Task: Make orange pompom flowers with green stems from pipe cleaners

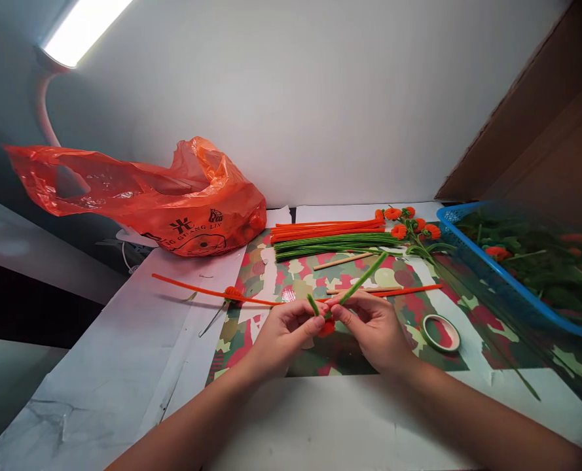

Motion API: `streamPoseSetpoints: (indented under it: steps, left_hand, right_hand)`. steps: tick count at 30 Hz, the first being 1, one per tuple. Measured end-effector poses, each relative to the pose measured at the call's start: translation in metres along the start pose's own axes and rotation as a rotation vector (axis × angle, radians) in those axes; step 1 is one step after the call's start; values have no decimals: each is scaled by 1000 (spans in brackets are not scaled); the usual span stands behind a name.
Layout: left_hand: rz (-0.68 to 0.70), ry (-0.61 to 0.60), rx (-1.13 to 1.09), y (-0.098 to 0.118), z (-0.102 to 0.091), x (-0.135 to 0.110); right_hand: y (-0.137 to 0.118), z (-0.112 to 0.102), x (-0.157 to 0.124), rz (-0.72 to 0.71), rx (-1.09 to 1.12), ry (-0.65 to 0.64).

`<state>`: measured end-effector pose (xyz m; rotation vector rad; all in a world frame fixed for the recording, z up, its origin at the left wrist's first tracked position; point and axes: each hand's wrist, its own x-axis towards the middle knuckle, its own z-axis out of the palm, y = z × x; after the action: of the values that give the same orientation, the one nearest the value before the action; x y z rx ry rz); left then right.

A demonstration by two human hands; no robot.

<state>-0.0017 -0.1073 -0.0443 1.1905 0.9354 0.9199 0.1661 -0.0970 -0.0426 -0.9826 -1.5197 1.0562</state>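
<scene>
My left hand (291, 332) and my right hand (372, 327) meet over the patterned mat, fingertips pinched together. Between them they grip a green pipe cleaner (364, 278); its long end slants up to the right, and a short end sticks up by my left fingers. A small orange pipe-cleaner piece (326, 328) shows just below the fingertips, mostly hidden. Behind my hands a long orange pipe cleaner (187, 286) lies across the table. Left of my left hand are a small orange-and-green pipe-cleaner piece (232, 294) and what looks like thin scissors or tweezers (213, 320).
Bundles of orange pipe cleaners (327, 230) and green pipe cleaners (332, 246) lie at the back. Nearby are finished orange flowers (413, 226), wooden sticks (342, 261) and a tape roll (440, 333). A blue basket (516, 282) stands right, a red plastic bag (207, 216) left.
</scene>
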Motion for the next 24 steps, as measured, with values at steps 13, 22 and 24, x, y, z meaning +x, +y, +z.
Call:
streamPoseSetpoints:
  steps: [13,22,24]
  left_hand:
    - [-134,52,-104,1,-1,3]
    - [-130,59,-129,2,1,2]
    - [-125,65,-139,3,2,2]
  right_hand:
    - [4,-4,0,-466,-65,-156]
    - [2,-3,2,-290,24,-106]
    - [2,-4,2,-350,-16,-136]
